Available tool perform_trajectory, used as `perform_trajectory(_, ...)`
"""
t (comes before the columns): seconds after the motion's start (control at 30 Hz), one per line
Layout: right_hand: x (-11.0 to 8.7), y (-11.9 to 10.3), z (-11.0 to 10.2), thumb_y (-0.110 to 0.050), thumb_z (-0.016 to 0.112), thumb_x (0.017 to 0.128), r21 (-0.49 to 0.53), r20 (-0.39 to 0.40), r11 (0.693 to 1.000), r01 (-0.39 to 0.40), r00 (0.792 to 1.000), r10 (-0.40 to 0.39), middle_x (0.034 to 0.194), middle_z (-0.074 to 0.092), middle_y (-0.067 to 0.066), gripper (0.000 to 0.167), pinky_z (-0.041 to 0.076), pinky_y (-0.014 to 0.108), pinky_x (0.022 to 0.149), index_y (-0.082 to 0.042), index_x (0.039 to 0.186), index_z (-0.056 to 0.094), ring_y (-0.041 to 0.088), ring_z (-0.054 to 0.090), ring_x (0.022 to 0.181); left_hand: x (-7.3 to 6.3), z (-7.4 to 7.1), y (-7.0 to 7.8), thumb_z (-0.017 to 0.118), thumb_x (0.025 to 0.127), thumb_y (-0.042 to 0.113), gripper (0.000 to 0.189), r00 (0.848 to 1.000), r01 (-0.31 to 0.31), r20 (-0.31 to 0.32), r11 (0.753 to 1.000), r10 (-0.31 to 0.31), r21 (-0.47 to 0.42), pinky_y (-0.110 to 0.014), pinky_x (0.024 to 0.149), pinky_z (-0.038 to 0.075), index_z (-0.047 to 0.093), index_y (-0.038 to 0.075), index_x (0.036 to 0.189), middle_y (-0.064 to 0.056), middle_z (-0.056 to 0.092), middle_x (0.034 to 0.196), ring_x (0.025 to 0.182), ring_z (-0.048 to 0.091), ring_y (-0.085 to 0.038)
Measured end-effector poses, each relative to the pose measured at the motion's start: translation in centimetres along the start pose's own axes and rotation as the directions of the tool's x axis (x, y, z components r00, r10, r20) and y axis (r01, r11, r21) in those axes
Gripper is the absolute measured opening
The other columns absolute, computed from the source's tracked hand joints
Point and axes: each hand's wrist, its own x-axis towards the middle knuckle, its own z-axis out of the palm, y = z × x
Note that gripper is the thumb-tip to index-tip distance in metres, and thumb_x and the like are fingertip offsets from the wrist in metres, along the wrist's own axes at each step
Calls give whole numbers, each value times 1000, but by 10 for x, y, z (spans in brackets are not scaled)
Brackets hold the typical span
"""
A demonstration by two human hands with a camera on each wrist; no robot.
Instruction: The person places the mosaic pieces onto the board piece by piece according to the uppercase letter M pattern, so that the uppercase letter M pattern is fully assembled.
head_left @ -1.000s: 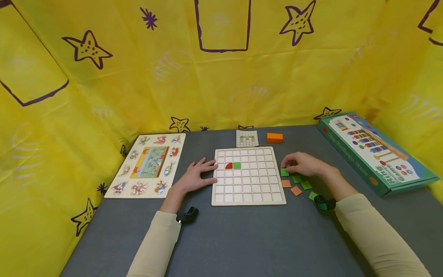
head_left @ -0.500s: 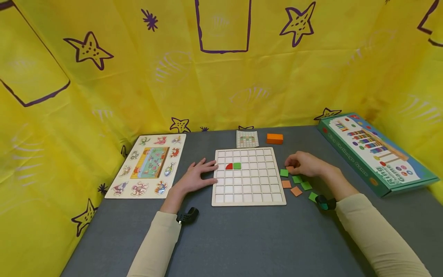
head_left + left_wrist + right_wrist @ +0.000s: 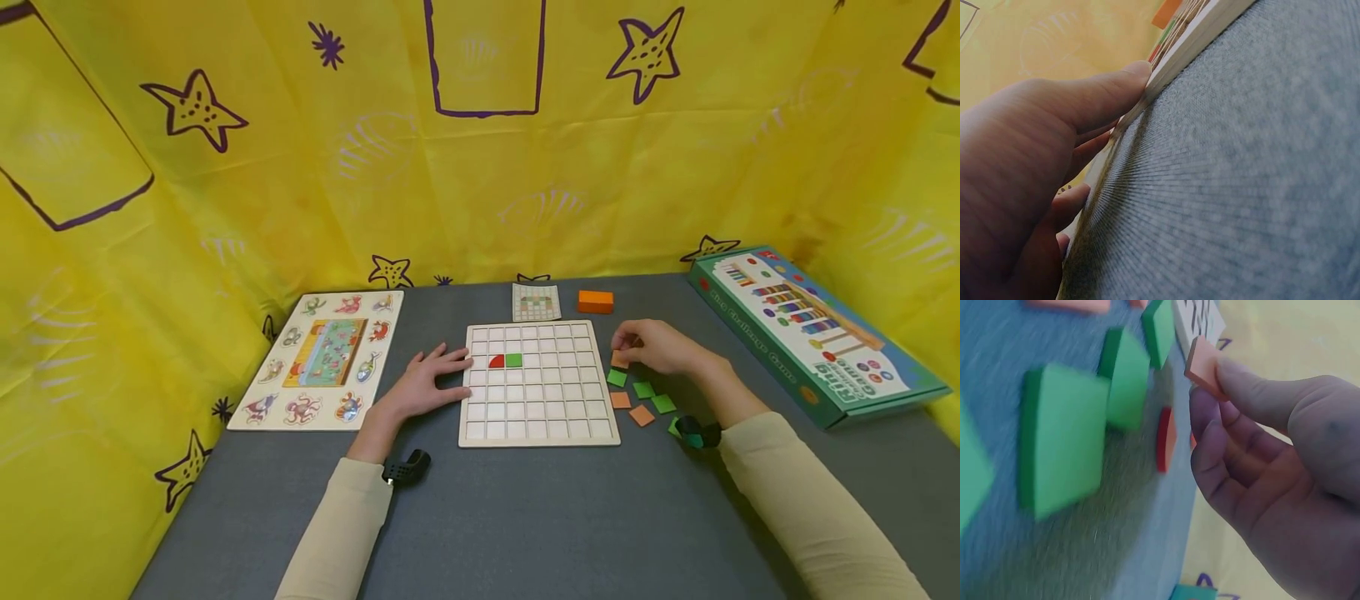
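Between thumb and fingers, my right hand (image 3: 654, 346) pinches an orange square tile (image 3: 1204, 365), raised off the table in the right wrist view. Several green tiles (image 3: 643, 390) and two orange tiles (image 3: 642, 415) lie below that hand, right of the board. With fingers spread, my left hand (image 3: 422, 383) touches the left edge of a wooden grid board (image 3: 555, 408); its thumb (image 3: 1116, 87) lies at the board's rim in the left wrist view. On the board, a red quarter-circle piece (image 3: 497, 362) sits beside a green square tile (image 3: 513, 360).
Behind the board lie a small pattern card (image 3: 536, 302) and an orange block (image 3: 596, 302). A picture board with sea animals (image 3: 363, 333) is at left. A green game box (image 3: 817, 333) stands at right. Yellow cloth (image 3: 480, 192) hangs behind the table.
My right hand let go of a green tile, took hold of an orange tile behind it, and has moved slightly left with it toward the board. The left hand has stayed put.
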Motion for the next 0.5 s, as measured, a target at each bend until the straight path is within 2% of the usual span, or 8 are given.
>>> perform_trajectory(0.27, 16, -20, 12, -8, 67, 98, 75, 10, 995, 61, 998, -62, 88, 64, 4, 7, 48, 37, 75, -2, 101, 67, 21, 57, 80, -1, -1, 1, 74, 93, 36, 61, 1000, -3, 1, 1000, 3, -5, -61, 118, 3, 56, 11, 146, -6, 43, 156, 151, 16, -36)
perform_trajectory(0.5, 33, -31, 21, -8, 67, 98, 91, 17, 993, 70, 997, -72, 92, 63, 4, 7, 48, 37, 75, -3, 103, 68, 21, 56, 81, -1, -1, 1, 74, 93, 36, 61, 1000, -1, -1, 1000, 1, -6, -61, 118, 3, 56, 11, 146, -6, 43, 156, 151, 16, -36)
